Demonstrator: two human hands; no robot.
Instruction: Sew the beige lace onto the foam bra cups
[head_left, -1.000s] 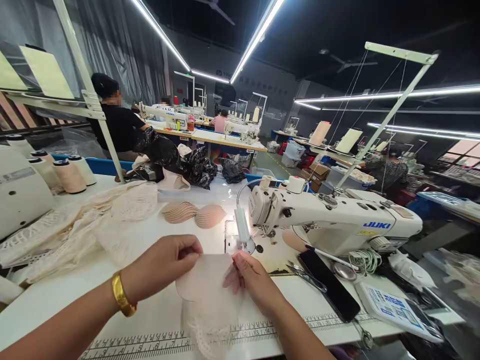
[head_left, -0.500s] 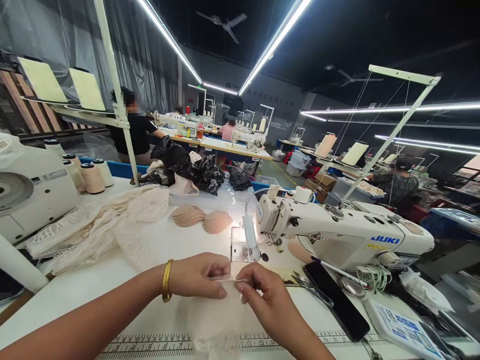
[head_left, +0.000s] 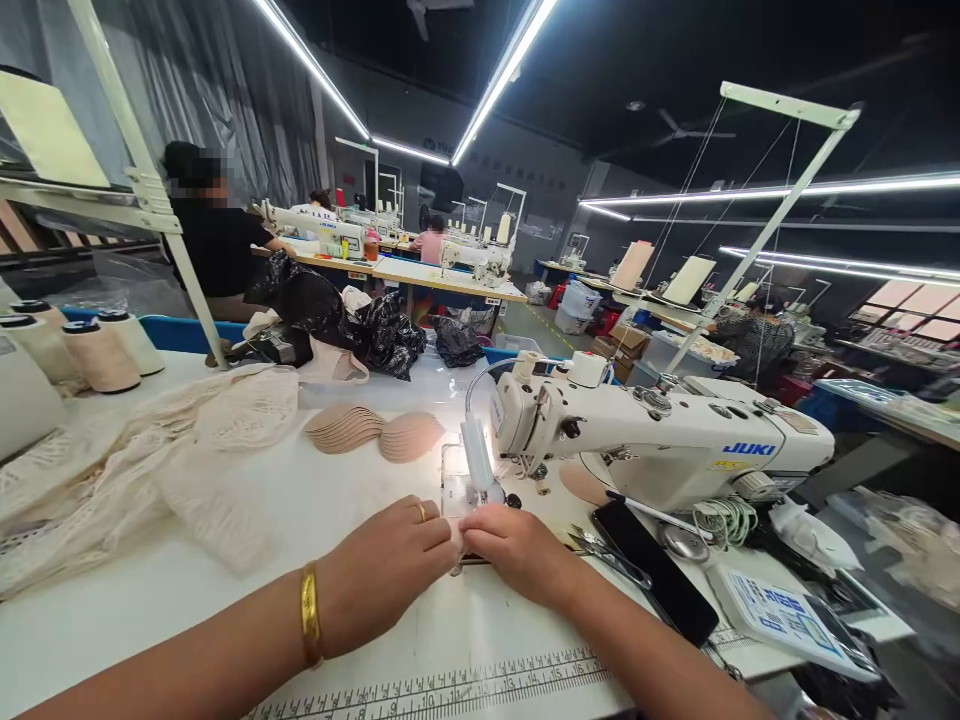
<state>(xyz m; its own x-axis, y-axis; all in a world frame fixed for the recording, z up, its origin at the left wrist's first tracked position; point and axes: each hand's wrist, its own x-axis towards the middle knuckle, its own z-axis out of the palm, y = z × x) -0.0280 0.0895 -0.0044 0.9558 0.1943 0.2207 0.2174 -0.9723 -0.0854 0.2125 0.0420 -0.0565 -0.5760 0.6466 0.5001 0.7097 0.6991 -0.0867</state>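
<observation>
My left hand [head_left: 390, 560], with a ring and a gold bracelet, is closed at the front of the sewing machine [head_left: 660, 430]. Against it, fingertips almost touching, my right hand [head_left: 517, 550] is pinched shut. A sliver of pale sheer fabric [head_left: 454, 532] shows between the fingers of both hands; the rest is hidden under them. Just beyond the fingertips lies the metal needle plate [head_left: 452, 480], lit by a small lamp [head_left: 477, 455]. Stacked beige cup-shaped pieces [head_left: 345, 428] are fanned out on the table behind the left hand.
Cream lace fabric [head_left: 247, 410] is heaped at left near thread cones [head_left: 101, 355]. Right of my hands lie snips [head_left: 611, 558], a black phone [head_left: 656, 572] and a white-blue box [head_left: 787, 620]. A printed ruler [head_left: 450, 690] runs along the table's front. Other people sit at machines beyond.
Both hands have moved forward to the needle plate with the sheer fabric, which hung below them before and is now mostly covered. The camera view has shifted to the right.
</observation>
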